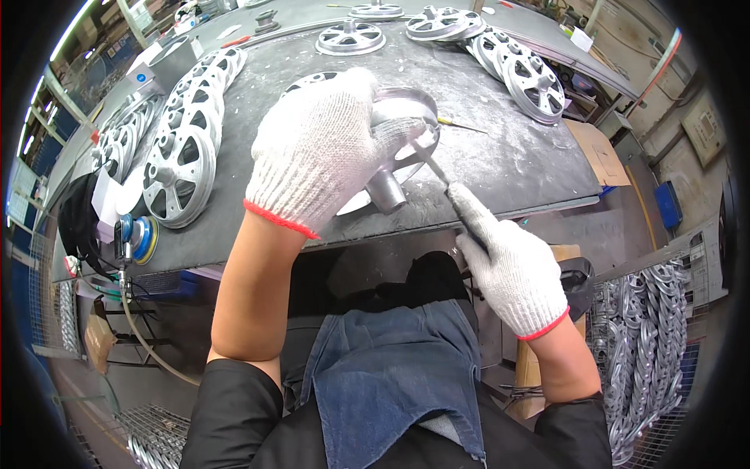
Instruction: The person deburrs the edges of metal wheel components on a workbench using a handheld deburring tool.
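My left hand (320,141), in a white knit glove with a red cuff, grips a silver cast metal wheel (386,191) above the near part of the table. The wheel is tilted, with its hub tube pointing toward me; the glove hides much of its rim. My gloved right hand (516,270) is closed around the dark handle of a narrow metal hand tool, which looks like a file (431,164). Its blade reaches in at the wheel's right side, by the rim and a spoke. Whether the blade touches the metal I cannot tell. Another wheel (312,80) lies partly hidden behind my left hand.
Leaning rows of wheels line the dark dusty table (500,176) at left (180,176) and far right (533,84). A thin yellow-handled tool (465,126) lies beyond the file. A disc sander (141,238) with a hose sits at the left edge. A wire basket (637,352) of wheels stands at right.
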Available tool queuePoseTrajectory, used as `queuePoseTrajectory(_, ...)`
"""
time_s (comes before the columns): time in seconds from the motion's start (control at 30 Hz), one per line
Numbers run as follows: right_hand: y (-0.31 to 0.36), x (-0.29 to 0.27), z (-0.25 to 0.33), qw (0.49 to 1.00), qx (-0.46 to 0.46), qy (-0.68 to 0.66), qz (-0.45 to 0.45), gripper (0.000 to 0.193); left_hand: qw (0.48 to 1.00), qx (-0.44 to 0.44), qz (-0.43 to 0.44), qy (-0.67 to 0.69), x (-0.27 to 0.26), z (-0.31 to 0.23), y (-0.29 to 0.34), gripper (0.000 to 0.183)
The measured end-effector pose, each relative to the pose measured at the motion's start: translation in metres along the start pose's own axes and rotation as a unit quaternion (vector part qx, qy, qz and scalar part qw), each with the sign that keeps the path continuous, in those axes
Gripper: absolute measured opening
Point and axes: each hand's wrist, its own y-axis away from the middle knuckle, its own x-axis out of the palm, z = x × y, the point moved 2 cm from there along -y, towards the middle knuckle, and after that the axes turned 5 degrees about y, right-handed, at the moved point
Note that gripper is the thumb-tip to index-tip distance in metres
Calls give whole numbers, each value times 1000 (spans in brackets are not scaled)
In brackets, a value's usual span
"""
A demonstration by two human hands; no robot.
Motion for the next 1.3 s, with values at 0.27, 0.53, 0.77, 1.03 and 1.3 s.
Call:
queuePoseTrajectory(0.27,-5,31,5,974,-100,-202,6,75,993,-64,-48,90,-23,29,26,41)
queuePoseTrajectory(0.53,-14,26,54,984,-167,40,-50,76,966,-193,-7,174,-70,64,51,39)
queuePoseTrajectory(0.77,-34,16,35,978,-150,56,-130,67,900,-198,-16,389,-31,78,33,33)
queuePoseTrajectory(1.03,-24,-5,28,981,-187,44,-39,69,882,-227,-43,411,-14,67,37,36)
queuePoseTrajectory(1.3,-22,-47,27,819,105,-459,329,82,906,-146,-66,391,-13,36,45,28)
